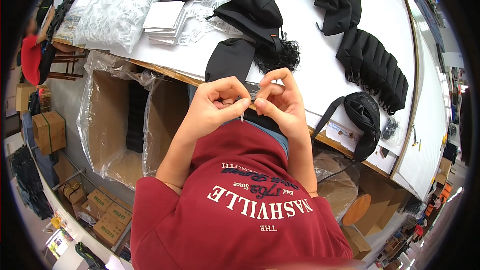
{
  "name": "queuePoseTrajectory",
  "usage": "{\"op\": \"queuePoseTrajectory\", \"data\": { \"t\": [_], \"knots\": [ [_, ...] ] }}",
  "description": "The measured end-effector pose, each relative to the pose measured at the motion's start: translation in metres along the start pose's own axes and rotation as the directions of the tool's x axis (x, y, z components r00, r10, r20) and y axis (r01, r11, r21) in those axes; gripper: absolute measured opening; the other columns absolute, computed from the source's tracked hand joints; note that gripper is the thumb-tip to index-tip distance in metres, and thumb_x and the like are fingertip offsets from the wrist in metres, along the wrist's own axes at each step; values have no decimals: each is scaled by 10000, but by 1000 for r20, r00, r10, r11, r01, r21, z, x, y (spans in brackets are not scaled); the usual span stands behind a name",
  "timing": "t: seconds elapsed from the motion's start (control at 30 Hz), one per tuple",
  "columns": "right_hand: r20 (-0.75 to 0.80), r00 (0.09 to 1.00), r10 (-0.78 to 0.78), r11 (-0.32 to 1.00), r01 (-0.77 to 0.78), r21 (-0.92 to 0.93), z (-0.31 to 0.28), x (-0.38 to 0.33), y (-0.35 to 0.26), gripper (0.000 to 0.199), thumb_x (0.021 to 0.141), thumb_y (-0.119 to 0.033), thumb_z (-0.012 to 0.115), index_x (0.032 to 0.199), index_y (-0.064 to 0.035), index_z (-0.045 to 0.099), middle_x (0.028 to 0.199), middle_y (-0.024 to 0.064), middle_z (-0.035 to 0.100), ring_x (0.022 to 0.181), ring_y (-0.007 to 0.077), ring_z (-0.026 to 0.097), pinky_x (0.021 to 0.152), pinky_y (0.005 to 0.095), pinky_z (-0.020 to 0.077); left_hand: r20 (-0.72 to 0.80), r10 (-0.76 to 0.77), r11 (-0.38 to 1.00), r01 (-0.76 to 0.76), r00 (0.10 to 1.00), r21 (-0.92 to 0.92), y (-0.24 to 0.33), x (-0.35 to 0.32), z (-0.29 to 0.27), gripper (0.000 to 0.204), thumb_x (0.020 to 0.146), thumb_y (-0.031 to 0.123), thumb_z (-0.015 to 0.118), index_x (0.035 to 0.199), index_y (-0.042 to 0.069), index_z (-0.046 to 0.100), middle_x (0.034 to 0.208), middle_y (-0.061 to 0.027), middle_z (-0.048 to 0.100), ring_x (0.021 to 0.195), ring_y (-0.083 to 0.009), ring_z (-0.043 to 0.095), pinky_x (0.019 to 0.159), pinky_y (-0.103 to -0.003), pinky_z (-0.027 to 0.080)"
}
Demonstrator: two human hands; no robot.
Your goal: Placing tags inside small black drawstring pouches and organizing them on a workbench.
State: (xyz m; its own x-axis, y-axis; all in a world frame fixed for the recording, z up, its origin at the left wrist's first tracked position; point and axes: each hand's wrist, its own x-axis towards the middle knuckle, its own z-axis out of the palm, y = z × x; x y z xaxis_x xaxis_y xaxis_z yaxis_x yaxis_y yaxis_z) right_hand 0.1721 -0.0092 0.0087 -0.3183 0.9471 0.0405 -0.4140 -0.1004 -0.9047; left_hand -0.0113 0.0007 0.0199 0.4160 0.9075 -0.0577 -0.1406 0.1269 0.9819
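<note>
My left hand (216, 106) and my right hand (279, 101) meet in front of my chest at the table's near edge, fingertips pinched together. Between them they hold a thin strip of clear plastic (250, 93) with a small pointed white tip hanging down. Just beyond the hands a flat black pouch (230, 59) lies on the white table (325, 70). Behind it rests a black bag (252, 12) with a tangle of black cord (280, 55).
White cards (165, 20) and a clear bag of small packets (117, 10) sit at the table's left. A row of stacked black pouches (375, 65) and a black waist bag (362, 115) lie to the right. A plastic-lined cardboard box (117, 120) stands below the table; a person in red (31, 57) far left.
</note>
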Motion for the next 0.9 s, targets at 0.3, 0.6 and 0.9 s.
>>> {"op": "queuePoseTrajectory", "data": {
  "t": [0.3, 0.6, 0.9],
  "knots": [
    [46, 999, 6, 952, 8, -307, -1, 0, -3, 240, 834, -2, 620, 1010, -35, 460, 694, -4, 535, 643, 35, 486, 560, 173, 335, 62, -96, 990, 89, 993, 108, 5, 2, -3, 59, 789, 46, 626, 761, 29, 577, 545, 96, 370, 512, 15, 282, 470, -184, 213],
    [160, 974, 161, 986, -164, 7, -5, -7, -7, 250, 842, -33, 626, 1035, -39, 468, 714, 16, 537, 665, 79, 526, 607, 207, 409, 150, -69, 993, 53, 986, 108, 5, -5, -3, 41, 785, 52, 644, 808, 25, 623, 593, 77, 382, 550, -7, 297, 490, -194, 239],
    [-158, 799, 580, 814, -566, 127, -44, 7, 77, 308, 956, -363, 471, 956, -84, 602, 755, -71, 555, 654, 22, 491, 581, 164, 366, 204, 144, 984, -162, 968, 70, 6, 4, 1, 44, 754, 37, 676, 777, 45, 640, 630, 30, 532, 561, -66, 423, 538, -220, 349]
  ]
}}
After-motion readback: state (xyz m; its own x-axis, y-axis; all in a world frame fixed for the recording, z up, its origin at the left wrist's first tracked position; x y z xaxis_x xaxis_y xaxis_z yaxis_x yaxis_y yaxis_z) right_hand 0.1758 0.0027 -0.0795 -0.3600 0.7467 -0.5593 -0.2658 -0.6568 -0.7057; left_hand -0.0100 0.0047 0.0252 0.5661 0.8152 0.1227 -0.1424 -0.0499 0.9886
